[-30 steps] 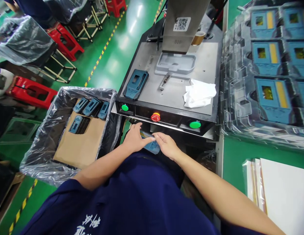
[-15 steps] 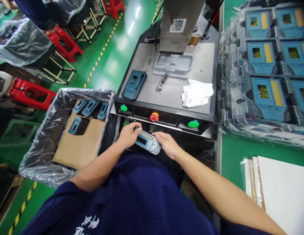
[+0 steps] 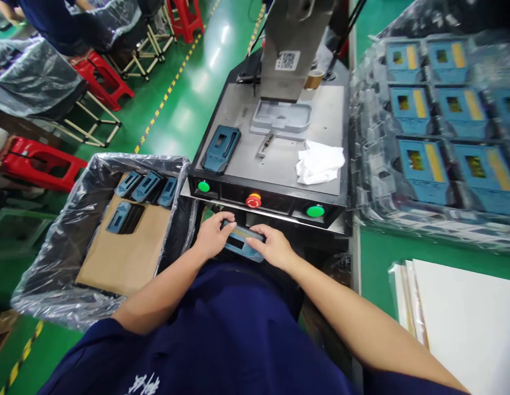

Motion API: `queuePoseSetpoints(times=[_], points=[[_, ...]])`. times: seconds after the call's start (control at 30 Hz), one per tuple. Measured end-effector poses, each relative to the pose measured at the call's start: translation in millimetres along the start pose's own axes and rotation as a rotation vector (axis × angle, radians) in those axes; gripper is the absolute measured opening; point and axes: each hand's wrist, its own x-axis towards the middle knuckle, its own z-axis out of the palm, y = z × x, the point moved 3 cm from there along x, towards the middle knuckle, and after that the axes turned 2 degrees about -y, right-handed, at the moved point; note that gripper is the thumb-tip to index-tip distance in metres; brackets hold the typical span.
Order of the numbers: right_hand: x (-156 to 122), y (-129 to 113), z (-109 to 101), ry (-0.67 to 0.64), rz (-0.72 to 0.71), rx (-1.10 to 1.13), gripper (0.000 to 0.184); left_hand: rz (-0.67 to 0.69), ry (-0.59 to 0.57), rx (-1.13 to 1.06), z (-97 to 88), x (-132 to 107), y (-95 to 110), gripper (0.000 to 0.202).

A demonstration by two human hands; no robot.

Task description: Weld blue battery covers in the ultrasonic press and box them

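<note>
Both my hands hold one blue device housing (image 3: 239, 243) just below the front edge of the press machine (image 3: 279, 159). My left hand (image 3: 213, 236) grips its left end, fingers curled round it. My right hand (image 3: 271, 246) closes over its right end from above. The housing shows a dark window on its face. Another blue housing (image 3: 220, 148) lies on the machine's steel plate at the left. A grey nest fixture (image 3: 282, 118) sits under the press head.
A plastic-lined bin (image 3: 74, 241) at my left holds several blue housings on cardboard. Clear trays (image 3: 436, 137) of blue parts fill the right bench. A white cloth (image 3: 318, 163) lies on the plate. Green and red buttons line the machine front. White sheets (image 3: 464, 323) lie at bottom right.
My hands turned the housing between them and my right hand now covers more of its right end. The camera view shifted slightly, so the machine sits further left.
</note>
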Motion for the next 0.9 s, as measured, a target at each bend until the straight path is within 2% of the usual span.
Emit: queuePoseSetpoints(times=[0.1,0.17,0.23,0.3,0.43,0.53,0.63,0.7,0.77,0.83,0.9], points=[[-6,-8,-5,0.048,0.075,-0.158,0.035,0.028,-0.011,0.035,8.4,-6,3,0.026],[-8,-10,-8,0.044,0.132,-0.217,0.043,0.003,-0.026,0.039,13.6,-6,0,0.03],[-8,-10,-12,0.021,0.126,-0.254,0.053,-0.042,-0.046,0.002,16.5,-4,-5,0.036],[-10,-13,-17,-0.025,0.019,-0.293,0.068,-0.088,-0.059,-0.094,16.1,1,-6,0.042],[-28,-34,-31,-0.116,-0.344,-0.501,0.097,-0.214,-0.057,-0.41,9.0,6,-2,0.053],[-45,-55,-45,-0.124,-0.475,-0.692,0.094,-0.309,-0.102,-0.603,8.0,6,6,0.058],[-56,-73,-63,-0.123,-0.497,-0.813,0.08,-0.357,-0.157,-0.712,11.9,5,16,0.06],[-61,-84,-80,-0.108,-0.501,-0.852,0.074,-0.338,-0.18,-0.763,14.1,5,22,0.063],[-63,-92,-105,-0.027,-0.506,-0.857,0.072,-0.304,-0.184,-0.767,14.0,6,26,0.063],[-60,-97,-142,0.146,-0.501,-0.831,0.071,-0.292,-0.166,-0.736,11.6,8,24,0.062],[-51,-97,-187,0.386,-0.468,-0.787,0.068,-0.31,-0.142,-0.712,8.4,9,18,0.062]])
